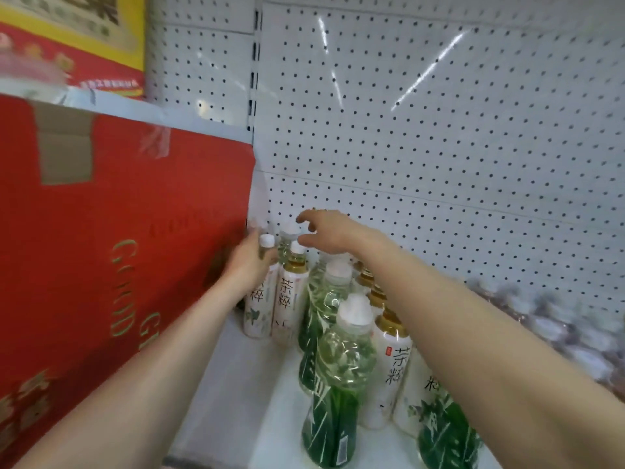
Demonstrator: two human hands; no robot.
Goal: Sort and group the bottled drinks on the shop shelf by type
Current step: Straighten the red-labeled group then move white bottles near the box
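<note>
On the white shelf [236, 384] stand two kinds of bottled drinks. White-labelled tea bottles with white caps [285, 299] are at the back left, and more with gold collars [389, 360] run along the right. Clear bottles with green labels [333, 394] form a row down the middle. My left hand [248, 262] is wrapped around the neck and shoulder of the back-left white-labelled tea bottle [258, 306], next to the red box. My right hand [324, 231] hovers over the caps of the rear bottles, fingers spread, holding nothing.
A large red cardboard box [118, 248] with gold lettering fills the left and touches the shelf's left side. The white pegboard back wall [439, 147] rises behind the bottles. Blurred plastic-wrapped goods [558, 319] lie at the right.
</note>
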